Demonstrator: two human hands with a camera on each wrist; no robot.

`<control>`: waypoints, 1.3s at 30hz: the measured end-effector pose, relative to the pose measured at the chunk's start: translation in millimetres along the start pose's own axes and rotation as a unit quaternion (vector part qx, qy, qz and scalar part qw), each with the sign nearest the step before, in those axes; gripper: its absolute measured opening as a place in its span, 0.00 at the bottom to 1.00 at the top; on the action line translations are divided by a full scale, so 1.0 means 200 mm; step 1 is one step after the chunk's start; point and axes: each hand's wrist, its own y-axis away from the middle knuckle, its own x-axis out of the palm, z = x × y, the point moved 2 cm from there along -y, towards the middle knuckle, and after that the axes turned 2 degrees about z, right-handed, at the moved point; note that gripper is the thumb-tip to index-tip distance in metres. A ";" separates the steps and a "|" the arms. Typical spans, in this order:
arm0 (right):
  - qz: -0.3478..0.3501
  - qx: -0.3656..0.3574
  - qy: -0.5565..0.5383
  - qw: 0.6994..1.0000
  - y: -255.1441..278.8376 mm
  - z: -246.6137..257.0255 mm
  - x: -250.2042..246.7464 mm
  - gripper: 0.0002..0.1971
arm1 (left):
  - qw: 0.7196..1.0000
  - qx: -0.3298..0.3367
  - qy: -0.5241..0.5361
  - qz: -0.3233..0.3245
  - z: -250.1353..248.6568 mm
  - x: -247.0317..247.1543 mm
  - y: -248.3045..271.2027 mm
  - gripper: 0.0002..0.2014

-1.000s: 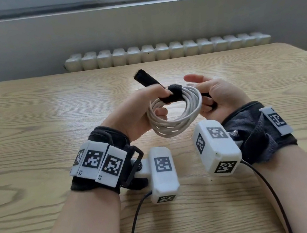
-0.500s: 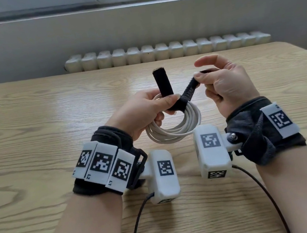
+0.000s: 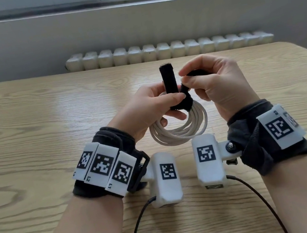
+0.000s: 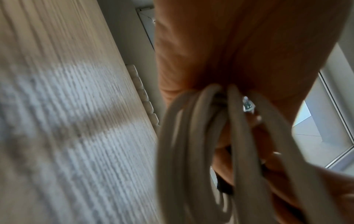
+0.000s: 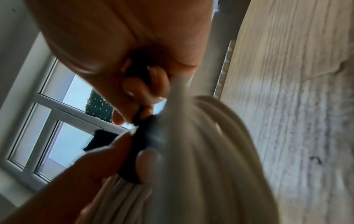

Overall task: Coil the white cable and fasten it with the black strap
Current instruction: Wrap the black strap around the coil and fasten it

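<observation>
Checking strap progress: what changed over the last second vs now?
The right hand left the coil's right side, rose and took hold of one end of the black strap, which it now pinches close above the coil. The strap's other end swung from tilted left to upright. The left hand still grips the coiled white cable at the strap, above the table.

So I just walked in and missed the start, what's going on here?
A person is bundling a white cable over a wooden table. The left hand holds the coil and pins the black strap against it. The right hand pinches the strap's other end. The strap loops the coil but isn't fastened yet.
</observation>
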 end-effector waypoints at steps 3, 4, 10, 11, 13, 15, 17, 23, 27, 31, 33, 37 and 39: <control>-0.001 -0.004 0.003 1.000 0.00 -0.01 0.00 0.09 | 1.000 -0.004 0.012 -0.009 0.00 0.01 0.00 0.11; -0.001 -0.007 0.006 1.000 0.00 -0.01 0.01 0.09 | 1.000 -0.005 0.017 -0.022 0.00 0.00 -0.01 0.10; 0.005 -0.007 0.016 1.000 -0.01 -0.03 0.01 0.09 | 0.998 0.006 0.032 -0.054 0.01 -0.02 -0.02 0.09; 0.016 -0.002 0.009 1.000 -0.01 -0.03 0.01 0.09 | 0.999 0.007 0.025 -0.047 0.01 -0.01 -0.01 0.10; 0.051 0.007 -0.016 0.999 -0.01 -0.02 0.03 0.12 | 0.999 0.008 0.007 -0.030 0.01 0.00 -0.01 0.10; 0.075 0.013 -0.021 0.997 0.00 -0.02 0.04 0.13 | 1.000 0.013 -0.006 -0.017 0.01 0.00 -0.01 0.08; 0.062 0.013 -0.011 0.998 0.01 -0.01 0.06 0.08 | 1.000 0.015 -0.015 -0.014 0.01 0.01 -0.01 0.06; -0.065 0.004 -0.032 0.997 -0.01 -0.03 0.02 0.05 | 0.999 0.033 0.015 -0.008 0.01 0.02 -0.02 0.07; -0.085 0.002 -0.026 0.996 -0.01 -0.03 0.01 0.06 | 0.998 0.057 0.003 -0.007 0.00 0.02 -0.02 0.06; -0.107 0.001 -0.044 0.993 -0.01 -0.02 0.00 0.06 | 0.998 0.066 -0.003 -0.013 -0.01 0.04 -0.01 0.10; -0.111 -0.001 -0.041 0.993 -0.01 -0.02 0.00 0.06 | 0.998 0.054 -0.010 -0.022 0.00 0.03 -0.02 0.11; -0.079 0.001 -0.035 0.996 -0.01 -0.03 0.01 0.06 | 0.997 0.040 -0.043 -0.050 0.02 0.01 -0.03 0.07; -0.064 -0.001 -0.035 0.997 -0.01 -0.03 0.01 0.06 | 0.997 0.036 -0.041 -0.059 0.02 0.01 -0.03 0.05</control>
